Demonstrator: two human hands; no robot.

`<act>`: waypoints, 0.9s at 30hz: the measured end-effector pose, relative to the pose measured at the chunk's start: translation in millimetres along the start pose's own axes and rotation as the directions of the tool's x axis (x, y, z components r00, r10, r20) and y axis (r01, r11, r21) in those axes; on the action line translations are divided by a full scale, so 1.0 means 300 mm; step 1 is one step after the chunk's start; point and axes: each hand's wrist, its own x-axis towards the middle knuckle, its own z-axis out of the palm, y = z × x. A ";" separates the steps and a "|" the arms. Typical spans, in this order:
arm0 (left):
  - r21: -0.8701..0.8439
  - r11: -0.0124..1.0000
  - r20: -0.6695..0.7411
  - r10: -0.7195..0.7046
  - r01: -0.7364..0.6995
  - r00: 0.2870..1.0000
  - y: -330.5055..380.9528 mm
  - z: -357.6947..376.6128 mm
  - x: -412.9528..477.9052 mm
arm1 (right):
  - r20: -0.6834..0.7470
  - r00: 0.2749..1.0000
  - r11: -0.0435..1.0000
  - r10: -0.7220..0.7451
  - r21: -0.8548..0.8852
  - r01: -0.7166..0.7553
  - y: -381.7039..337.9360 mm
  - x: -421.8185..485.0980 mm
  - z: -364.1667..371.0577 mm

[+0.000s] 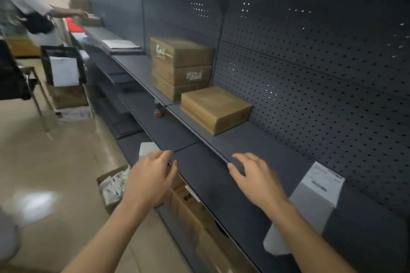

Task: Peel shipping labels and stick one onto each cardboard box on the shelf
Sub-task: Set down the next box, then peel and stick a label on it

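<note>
hovering low by the front lip of the dark shelf (221,197), the left hand (150,178) hangs slack, fingers loosely spread, nothing in it. move right and far along that same shelf: a stack of three cardboard boxes (182,66), and just on its near side a single flat box (215,108), with no shipping label on any face in view, only white scrawl on the stack. right again, the right hand (255,179) floats palm down over the shelf board, fingers relaxed and empty too. and there on the far right is the label strip (310,199), lying flat on the shelf, one printed label at its far end, its pale backing running near and slipping under the right forearm. it sits just right of the right wrist, apart from the fingers, and well apart from the boxes. this reads as the very start of a round: no label in hand, nothing stuck. next up, by my read, the right hand must swing right to the strip, pinch a corner, peel one free, then carry it left and far to the flat box.
</note>
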 end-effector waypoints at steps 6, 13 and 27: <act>-0.004 1.000 -0.097 -0.026 0.026 0.995 -0.240 -0.005 0.098 | 0.009 0.997 0.997 -0.079 0.011 0.079 -0.173 0.205 0.114; 0.066 0.996 -0.055 0.056 -0.052 0.997 -0.378 0.080 0.361 | -0.090 0.987 0.990 -0.133 0.026 0.136 -0.214 0.496 0.221; 0.135 0.929 0.089 0.336 -0.345 0.938 -0.391 0.252 1.153 | -0.193 0.963 0.982 0.189 0.017 -0.189 -0.038 0.999 0.271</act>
